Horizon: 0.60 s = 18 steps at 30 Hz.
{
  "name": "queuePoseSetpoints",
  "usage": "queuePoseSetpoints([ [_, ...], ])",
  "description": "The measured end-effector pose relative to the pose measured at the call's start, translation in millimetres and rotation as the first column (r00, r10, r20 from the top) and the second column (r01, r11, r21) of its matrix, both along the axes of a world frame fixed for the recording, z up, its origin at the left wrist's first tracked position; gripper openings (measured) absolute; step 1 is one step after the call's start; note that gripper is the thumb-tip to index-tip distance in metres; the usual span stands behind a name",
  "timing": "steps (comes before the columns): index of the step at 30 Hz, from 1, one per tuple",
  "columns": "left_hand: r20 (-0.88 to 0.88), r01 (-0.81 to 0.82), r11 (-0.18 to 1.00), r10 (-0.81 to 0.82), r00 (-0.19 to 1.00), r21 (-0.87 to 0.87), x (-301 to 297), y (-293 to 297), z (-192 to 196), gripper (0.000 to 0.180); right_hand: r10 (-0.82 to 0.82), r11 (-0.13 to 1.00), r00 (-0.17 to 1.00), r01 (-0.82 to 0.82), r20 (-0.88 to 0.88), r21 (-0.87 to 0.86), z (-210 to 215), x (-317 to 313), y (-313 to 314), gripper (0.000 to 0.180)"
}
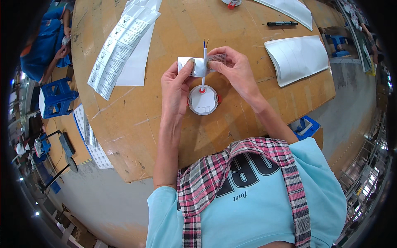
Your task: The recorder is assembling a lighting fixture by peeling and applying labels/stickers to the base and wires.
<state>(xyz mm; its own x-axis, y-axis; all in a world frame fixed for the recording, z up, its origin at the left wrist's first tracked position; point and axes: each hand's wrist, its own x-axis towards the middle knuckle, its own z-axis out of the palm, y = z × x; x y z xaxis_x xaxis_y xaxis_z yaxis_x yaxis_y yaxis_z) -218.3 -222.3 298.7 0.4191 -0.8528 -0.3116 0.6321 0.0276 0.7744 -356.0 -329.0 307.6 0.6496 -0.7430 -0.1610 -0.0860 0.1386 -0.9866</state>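
Mid-labelling: left hand (175, 80) pinching a small white label (194, 66) by thumb and fingers, right hand (233, 66) closed on its other end, both at the white cable (204, 68) rising from a round white lamp (203, 100) on the tabletop (165, 124). Probably next: folding the label evenly around the cable, ends aligned, no creases. Forearms reaching up from the lower edge, wrists slightly bent inward, fingertips meeting above the lamp. Label sheets (120, 41) left, black marker (282, 23) beyond.

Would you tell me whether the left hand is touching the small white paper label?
Touching: the head view shows the left hand with its thumb pressed on the small white paper label.
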Motion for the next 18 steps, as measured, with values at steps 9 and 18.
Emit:
queuePoseSetpoints([
  [9, 0.089, -0.11, 0.994, 0.11, 0.99, 0.001, -6, 0, 7, 0.017, -0.281, 0.708, 0.952, 0.119, -0.123, -0.696, 41, -19, 19, 0.025],
  [18, 0.131, -0.143, 0.99, 0.144, 0.981, -0.015, -14, 5, 12, 0.017, -0.117, 0.972, 0.989, 0.095, -0.092, -0.214, 33, 0, 34, 0.019],
])
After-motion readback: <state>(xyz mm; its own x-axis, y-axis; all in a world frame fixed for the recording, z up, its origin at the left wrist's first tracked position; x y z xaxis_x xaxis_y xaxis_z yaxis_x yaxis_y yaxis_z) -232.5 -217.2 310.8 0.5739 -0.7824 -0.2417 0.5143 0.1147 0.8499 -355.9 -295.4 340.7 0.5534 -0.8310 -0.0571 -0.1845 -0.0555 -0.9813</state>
